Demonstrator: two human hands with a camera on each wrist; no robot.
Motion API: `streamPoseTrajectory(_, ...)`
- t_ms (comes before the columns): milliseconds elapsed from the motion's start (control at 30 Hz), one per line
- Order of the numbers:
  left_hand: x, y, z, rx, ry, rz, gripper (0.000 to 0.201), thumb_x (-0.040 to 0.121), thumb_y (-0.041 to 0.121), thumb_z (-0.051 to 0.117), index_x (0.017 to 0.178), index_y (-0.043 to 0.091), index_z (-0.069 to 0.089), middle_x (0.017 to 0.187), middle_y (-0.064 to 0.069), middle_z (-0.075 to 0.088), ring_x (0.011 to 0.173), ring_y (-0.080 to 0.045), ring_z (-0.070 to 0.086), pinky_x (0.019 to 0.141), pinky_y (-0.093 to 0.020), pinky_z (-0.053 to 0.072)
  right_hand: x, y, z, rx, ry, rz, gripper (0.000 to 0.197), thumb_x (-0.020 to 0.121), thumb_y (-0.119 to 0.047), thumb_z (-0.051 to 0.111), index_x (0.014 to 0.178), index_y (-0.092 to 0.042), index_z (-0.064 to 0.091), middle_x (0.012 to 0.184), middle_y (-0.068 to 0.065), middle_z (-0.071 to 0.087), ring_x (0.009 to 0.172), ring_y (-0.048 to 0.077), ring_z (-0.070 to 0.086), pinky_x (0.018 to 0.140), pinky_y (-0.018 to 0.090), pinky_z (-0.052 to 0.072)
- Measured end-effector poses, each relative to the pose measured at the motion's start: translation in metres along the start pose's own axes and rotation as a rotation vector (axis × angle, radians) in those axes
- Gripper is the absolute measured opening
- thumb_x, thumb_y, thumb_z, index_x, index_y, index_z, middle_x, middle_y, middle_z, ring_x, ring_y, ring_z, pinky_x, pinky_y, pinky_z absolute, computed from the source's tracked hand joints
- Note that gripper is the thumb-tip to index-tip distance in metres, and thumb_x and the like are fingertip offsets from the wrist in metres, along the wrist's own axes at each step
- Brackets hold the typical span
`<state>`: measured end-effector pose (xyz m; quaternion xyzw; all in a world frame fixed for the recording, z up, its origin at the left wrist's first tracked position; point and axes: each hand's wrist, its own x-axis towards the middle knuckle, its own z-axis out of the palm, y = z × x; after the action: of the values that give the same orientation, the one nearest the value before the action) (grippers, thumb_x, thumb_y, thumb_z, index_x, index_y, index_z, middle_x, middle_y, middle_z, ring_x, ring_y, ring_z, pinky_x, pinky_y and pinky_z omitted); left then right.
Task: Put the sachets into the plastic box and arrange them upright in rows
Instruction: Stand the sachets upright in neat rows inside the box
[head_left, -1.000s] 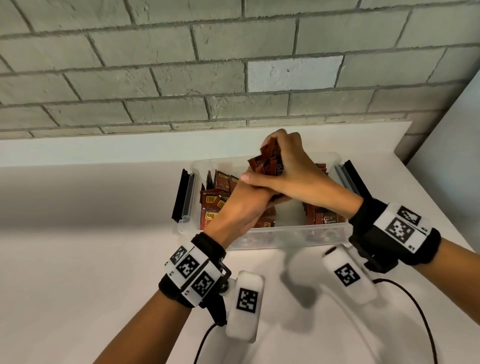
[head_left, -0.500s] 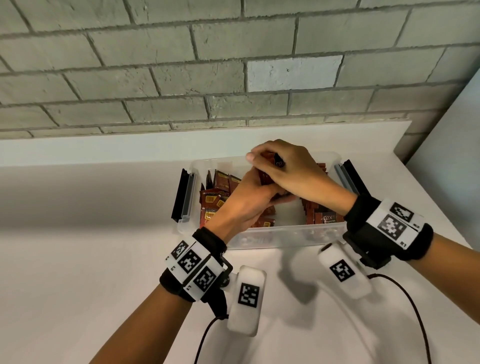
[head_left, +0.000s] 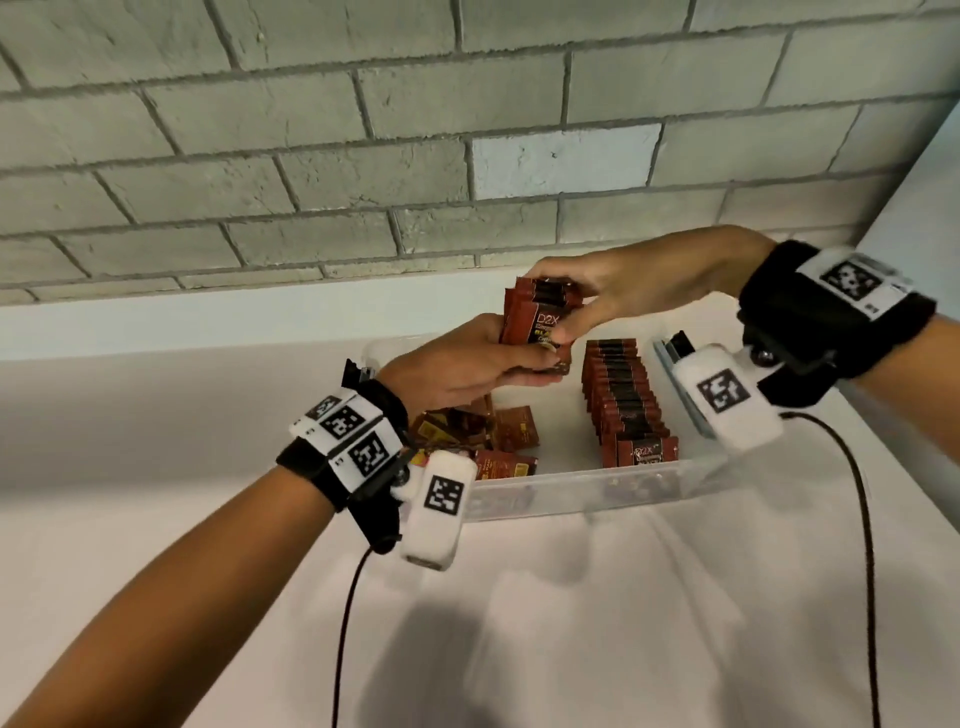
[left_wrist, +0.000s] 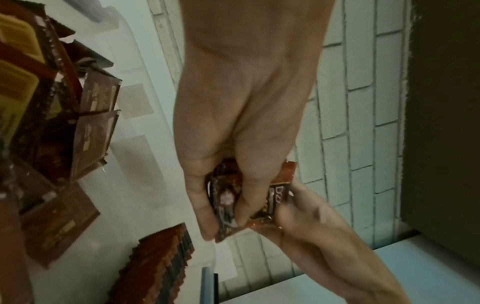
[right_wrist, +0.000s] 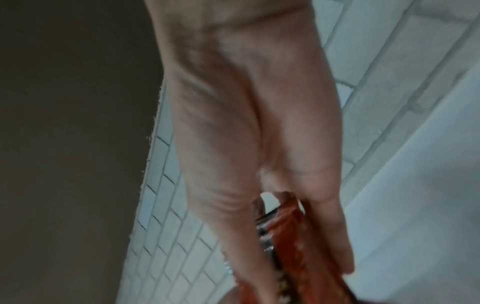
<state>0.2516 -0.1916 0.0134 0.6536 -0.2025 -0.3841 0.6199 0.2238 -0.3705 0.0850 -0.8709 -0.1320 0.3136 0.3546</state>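
Both hands hold one stack of brown sachets (head_left: 532, 325) above the clear plastic box (head_left: 597, 488). My left hand (head_left: 483, 364) grips the stack from below, thumb and fingers curled round it (left_wrist: 228, 201). My right hand (head_left: 587, 299) pinches the same stack from above and the right, its fingers on either side of the sachets (right_wrist: 285, 236). Inside the box, a neat upright row of sachets (head_left: 626, 400) runs along the right side. Loose sachets (head_left: 498, 436) lie jumbled at the left, partly hidden by my left wrist.
The box stands on a white table (head_left: 623, 623) close to a grey brick wall (head_left: 467, 156). A black-edged lid clip (head_left: 675, 343) sticks up at the box's right end. Cables (head_left: 862, 519) trail from both wrist cameras across the table.
Both hands have risen out of the box with the stack. My right wrist has swung up and to the right, uncovering the upright row.
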Motion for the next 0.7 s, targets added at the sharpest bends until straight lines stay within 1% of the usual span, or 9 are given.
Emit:
streamPoseTrajectory(67, 0.009, 0.002, -0.004, 0.029, -0.06, -0.057, 0.03, 0.092, -0.004, 0.053, 0.121, -0.008, 0.054, 0.115, -0.02, 0.063, 0.109, -0.026, 0.062, 0.092, -0.027, 0.053, 0.01, 0.006, -0.01, -0.034, 0.036, 0.018, 0.041, 0.087, -0.009, 0.064, 0.123, -0.019, 0.046, 0.119, 0.004, 0.06, 0.11, 0.021, 0.062, 0.087, 0.025, 0.051)
streamPoseTrajectory(200, 0.034, -0.005, -0.007, 0.013, -0.072, -0.181, 0.033, 0.091, -0.005, 0.055, 0.123, -0.008, 0.053, 0.115, -0.017, 0.061, 0.112, -0.026, 0.06, 0.093, -0.031, 0.052, 0.035, 0.019, -0.01, -0.05, 0.017, 0.05, 0.034, 0.086, -0.001, 0.064, 0.115, -0.008, 0.048, 0.113, 0.014, 0.063, 0.097, 0.028, 0.068, 0.087, 0.035, 0.055)
streamPoseTrajectory(300, 0.05, -0.019, -0.008, 0.1, 0.0, -0.336, 0.021, 0.088, 0.008, 0.064, 0.109, 0.007, 0.062, 0.101, -0.003, 0.064, 0.097, -0.015, 0.06, 0.087, -0.029, 0.055, 0.05, 0.035, -0.004, -0.077, 0.052, 0.092, 0.034, 0.086, -0.003, 0.063, 0.116, -0.005, 0.047, 0.107, 0.014, 0.066, 0.093, 0.026, 0.07, 0.087, 0.038, 0.055)
streamPoseTrajectory(367, 0.059, -0.027, -0.008, 0.253, 0.063, -0.423, 0.017, 0.086, 0.019, 0.069, 0.101, 0.013, 0.062, 0.09, 0.002, 0.06, 0.086, -0.011, 0.055, 0.087, -0.029, 0.053, 0.059, 0.044, 0.001, -0.127, 0.078, 0.115, 0.032, 0.086, -0.006, 0.065, 0.113, -0.007, 0.048, 0.107, 0.013, 0.066, 0.092, 0.024, 0.069, 0.085, 0.035, 0.056)
streamPoseTrajectory(433, 0.071, -0.035, -0.007, 0.354, 0.129, -0.471, 0.024, 0.086, 0.021, 0.07, 0.105, 0.013, 0.059, 0.097, 0.001, 0.059, 0.088, -0.012, 0.053, 0.083, -0.025, 0.05, 0.066, 0.051, 0.006, -0.218, 0.084, 0.13, 0.028, 0.086, -0.009, 0.065, 0.106, -0.015, 0.047, 0.103, 0.01, 0.066, 0.09, 0.023, 0.069, 0.079, 0.03, 0.057)
streamPoseTrajectory(500, 0.079, -0.041, -0.006, 0.407, 0.155, -0.502, 0.037, 0.084, 0.02, 0.071, 0.118, 0.01, 0.058, 0.117, -0.001, 0.059, 0.102, -0.014, 0.054, 0.076, -0.019, 0.049, 0.071, 0.054, 0.008, -0.301, 0.081, 0.141, 0.027, 0.086, -0.012, 0.065, 0.103, -0.019, 0.044, 0.098, 0.007, 0.066, 0.086, 0.022, 0.068, 0.069, 0.026, 0.053)
streamPoseTrajectory(567, 0.083, -0.045, -0.005, 0.433, 0.166, -0.518, 0.048, 0.083, 0.016, 0.072, 0.127, 0.009, 0.054, 0.13, -0.004, 0.056, 0.112, -0.017, 0.056, 0.077, -0.017, 0.051, 0.075, 0.056, 0.007, -0.36, 0.096, 0.145, 0.028, 0.086, -0.015, 0.065, 0.102, -0.02, 0.043, 0.094, 0.004, 0.065, 0.081, 0.02, 0.066, 0.061, 0.022, 0.048)
streamPoseTrajectory(667, 0.089, -0.05, -0.003, 0.433, 0.166, -0.544, 0.047, 0.083, 0.004, 0.07, 0.127, 0.003, 0.053, 0.132, -0.011, 0.055, 0.115, -0.022, 0.057, 0.087, -0.024, 0.053, 0.079, 0.061, 0.009, -0.425, 0.142, 0.132, 0.031, 0.084, -0.015, 0.067, 0.103, -0.018, 0.043, 0.095, 0.007, 0.065, 0.084, 0.024, 0.066, 0.063, 0.025, 0.048)
streamPoseTrajectory(700, 0.09, -0.05, -0.002, 0.442, 0.159, -0.558, 0.047, 0.083, 0.002, 0.069, 0.127, 0.002, 0.053, 0.132, -0.012, 0.054, 0.113, -0.023, 0.058, 0.086, -0.026, 0.054, 0.08, 0.064, 0.011, -0.443, 0.154, 0.123, 0.031, 0.083, -0.015, 0.068, 0.103, -0.017, 0.043, 0.096, 0.009, 0.064, 0.085, 0.025, 0.065, 0.065, 0.028, 0.048)
